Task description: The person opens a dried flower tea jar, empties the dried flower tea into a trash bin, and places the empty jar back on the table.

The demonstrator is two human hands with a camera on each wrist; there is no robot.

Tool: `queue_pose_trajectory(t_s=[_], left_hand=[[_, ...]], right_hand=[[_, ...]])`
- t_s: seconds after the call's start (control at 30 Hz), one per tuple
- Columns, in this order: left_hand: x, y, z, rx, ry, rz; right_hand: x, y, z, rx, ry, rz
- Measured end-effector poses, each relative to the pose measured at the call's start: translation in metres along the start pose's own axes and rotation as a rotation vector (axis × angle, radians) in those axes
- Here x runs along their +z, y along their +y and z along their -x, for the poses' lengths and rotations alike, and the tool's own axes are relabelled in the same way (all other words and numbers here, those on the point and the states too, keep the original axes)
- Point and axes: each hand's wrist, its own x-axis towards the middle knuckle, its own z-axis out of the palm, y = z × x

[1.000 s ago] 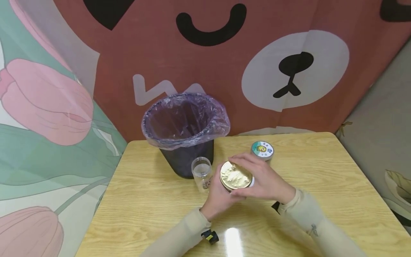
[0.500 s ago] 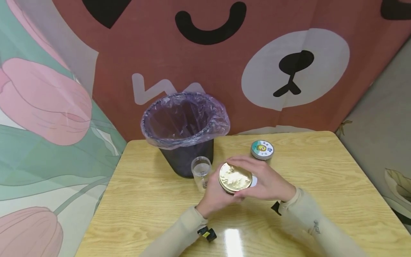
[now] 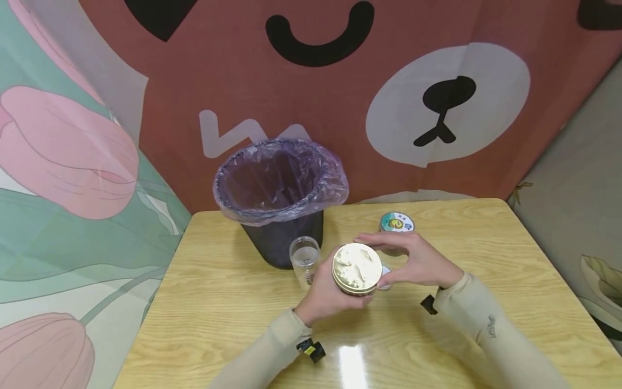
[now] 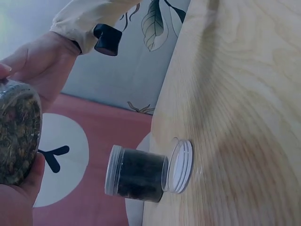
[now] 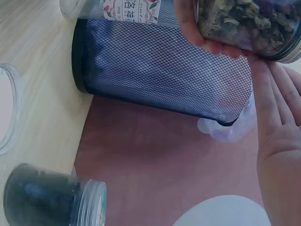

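My left hand grips a clear jar whose top is sealed with crumpled gold foil. Dried flowers and leaves fill this jar, as the right wrist view shows. Beside the seal is my right hand, its thumb and fingers spread around the rim side; whether a fingertip touches the foil edge I cannot tell. In the right wrist view the fingers look straight. A clear screw lid lies on the table, partly hidden behind my right thumb in the head view.
Behind the hands stands a dark mesh bin with a purple liner. A clear container with a printed label is in front of it. At the back right sits a capped jar with dark contents. A patterned cloth hangs behind the table.
My right hand has shifted right, off the foil top, and its fingers have spread wider. More of the gold foil shows. The left hand keeps hold of the jar, almost in place.
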Motion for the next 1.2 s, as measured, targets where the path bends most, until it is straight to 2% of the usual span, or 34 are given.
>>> queue_pose_trajectory(t_s=[0.13, 0.23, 0.4, 0.57, 0.8, 0.97, 1.2], left_hand=[[-0.001, 0.001, 0.0, 0.002, -0.013, -0.007], [0.0, 0.0, 0.0, -0.004, -0.02, 0.0], [0.001, -0.002, 0.001, 0.002, -0.031, 0.04], [0.001, -0.003, 0.0, 0.042, -0.045, 0.055], [-0.001, -0.003, 0.001, 0.024, -0.048, 0.049], [0.0, -0.002, 0.0, 0.005, -0.043, 0.064], [0.001, 0.0, 0.001, -0.01, -0.039, 0.093]], right_hand=[[0.0, -0.001, 0.002, -0.021, 0.006, 0.03], [0.006, -0.009, 0.0, -0.03, 0.032, 0.12], [0.023, -0.025, -0.008, -0.07, 0.036, 0.332], [0.032, -0.029, -0.012, -0.113, 0.027, 0.408], [0.026, -0.029, -0.008, -0.103, 0.037, 0.315], [0.018, -0.027, -0.003, -0.063, 0.042, 0.315], [0.003, -0.012, 0.008, -0.048, 0.055, 0.156]])
